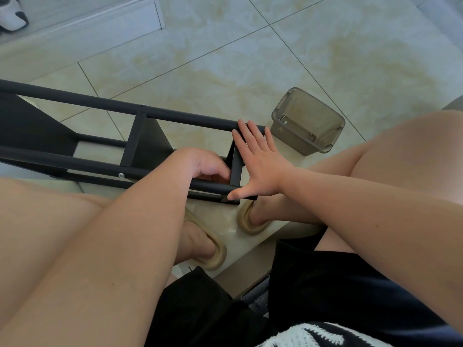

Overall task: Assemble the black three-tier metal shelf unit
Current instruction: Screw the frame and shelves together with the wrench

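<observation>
Head-camera view looking down at a seated person's lap and a tiled floor. Nearest are black shorts (325, 284) and bare thighs, with both forearms reaching forward. Below the knees, two feet in tan slippers (250, 222) rest on the pale marbled tile floor (250, 58).

Just beyond the feet, the black shelf unit (75, 160) lies on its side on the floor, running from the left edge of view to the centre. Two long round poles run its length, the near pole (155, 175) and the far pole (190, 118). Flat crossbars join them, and dark shelf panels (147, 141) hang between.

The left hand (208, 165) reaches inside the frame beside the end crossbar (236, 167). Its fingers are curled inward above the near pole. Whether they pinch a fastener or a tool cannot be told, as the palm hides it. The right hand (260, 161) is spread wide and flat across the frame's end, with fingertips on the far pole and thumb on the near pole (it looks like bracing).

Silver screw heads (121, 175) show where the middle crossbar meets the poles, so that joint seems fastened. The frame and at least two panels appear to be in place, and the work now seems to be at the end crossbar. The rest of the unit runs out of view, so what remains there is unknown, but it has yet to be stood upright.

Farther right stands a smoky translucent plastic container (308, 123) holding a few small metal parts. At the top left are a white step (100, 23) and a white-and-black shoe (12, 17).
</observation>
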The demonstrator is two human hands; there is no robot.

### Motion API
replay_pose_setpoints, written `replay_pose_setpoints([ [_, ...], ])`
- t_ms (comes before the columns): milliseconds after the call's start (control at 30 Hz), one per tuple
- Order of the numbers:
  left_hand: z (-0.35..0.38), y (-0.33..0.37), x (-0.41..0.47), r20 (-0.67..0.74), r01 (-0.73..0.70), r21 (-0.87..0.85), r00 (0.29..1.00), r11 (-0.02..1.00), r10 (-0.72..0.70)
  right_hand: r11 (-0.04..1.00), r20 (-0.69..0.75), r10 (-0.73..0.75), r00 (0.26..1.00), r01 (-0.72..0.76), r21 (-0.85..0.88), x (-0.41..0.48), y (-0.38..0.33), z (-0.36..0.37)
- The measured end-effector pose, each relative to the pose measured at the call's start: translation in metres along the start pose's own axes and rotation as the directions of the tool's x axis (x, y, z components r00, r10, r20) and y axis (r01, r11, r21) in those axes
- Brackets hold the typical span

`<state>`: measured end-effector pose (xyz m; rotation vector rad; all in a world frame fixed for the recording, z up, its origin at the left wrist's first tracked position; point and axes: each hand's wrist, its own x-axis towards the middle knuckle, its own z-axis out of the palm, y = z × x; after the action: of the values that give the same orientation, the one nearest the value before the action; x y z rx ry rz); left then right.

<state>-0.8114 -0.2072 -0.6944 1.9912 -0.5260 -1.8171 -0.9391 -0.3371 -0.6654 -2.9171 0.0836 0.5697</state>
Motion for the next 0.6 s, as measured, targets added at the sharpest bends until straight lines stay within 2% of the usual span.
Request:
replay_pose_setpoints([
  [233,0.0006,0.0032,-0.0059,0.038,-0.012,-0.113,0.999,0.993,0.016,1.0,-0.002,-0.004,1.0,0.004,0.0,-0.0024,-0.0011,-0.0029],
  [433,0.0012,0.0006,-0.0039,-0.004,0.026,0.023,1.0,0.999,-0.026,1.0,-0.003,-0.001,1.0,0.001,-0.008,-0.0022,-0.0014,-0.0025],
  [600,0.0014,0.0023,-0.0035,0.018,0.01,0.019,1.0,1.0,-0.011,1.0,-0.001,-0.001,1.0,0.001,-0.008,-0.002,-0.0014,-0.0025],
])
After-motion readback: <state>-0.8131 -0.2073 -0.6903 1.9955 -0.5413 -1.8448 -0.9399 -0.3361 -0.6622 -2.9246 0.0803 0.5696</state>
